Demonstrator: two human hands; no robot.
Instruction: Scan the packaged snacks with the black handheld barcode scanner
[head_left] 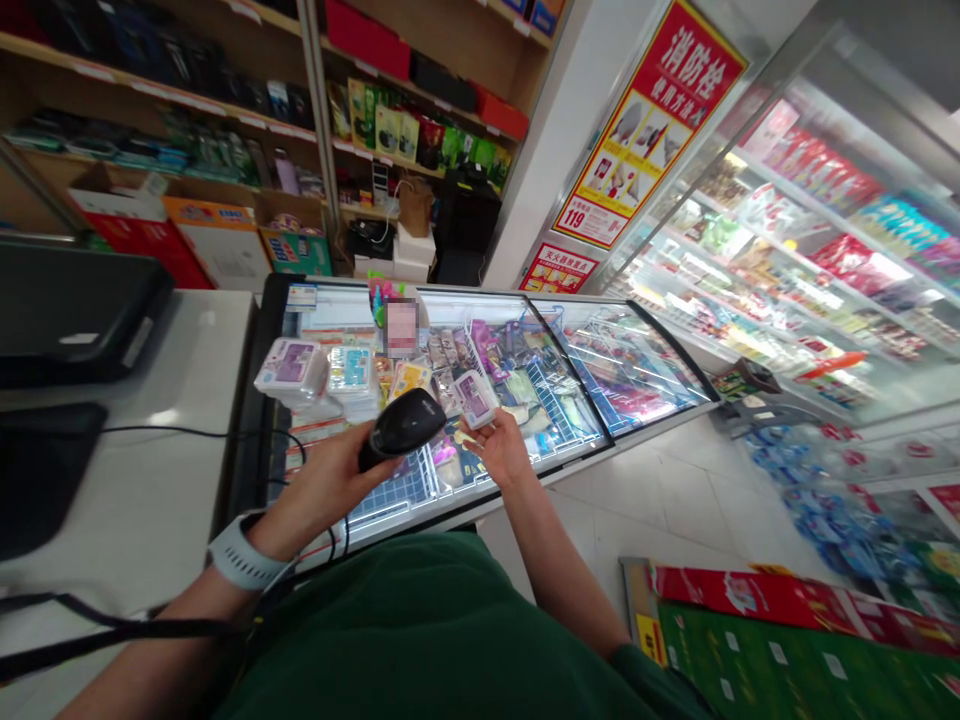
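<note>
My left hand (341, 468) is closed around the grip of a black handheld barcode scanner (409, 424). The scanner's head points right, towards a small flat plastic box (475, 398) with a purple and white label. That box is held by its lower edge in the fingers of my right hand (507, 452), palm turned up. Left of the scanner, stacked boxes with purple labels (292, 364) stand beside a stack with blue labels (351, 370). Close behind the scanner are packs with yellow labels (410, 378). All these rest on the glass top of a chest freezer.
Packaged goods show through the glass of the chest freezer (480, 497). On the left is a grey counter (180, 420) with black equipment (75, 310); a thin black cable (202, 433) crosses it. A colourful item in a tub (386, 300) stands behind the stacks. Red-and-green cartons (787, 650) lie low right.
</note>
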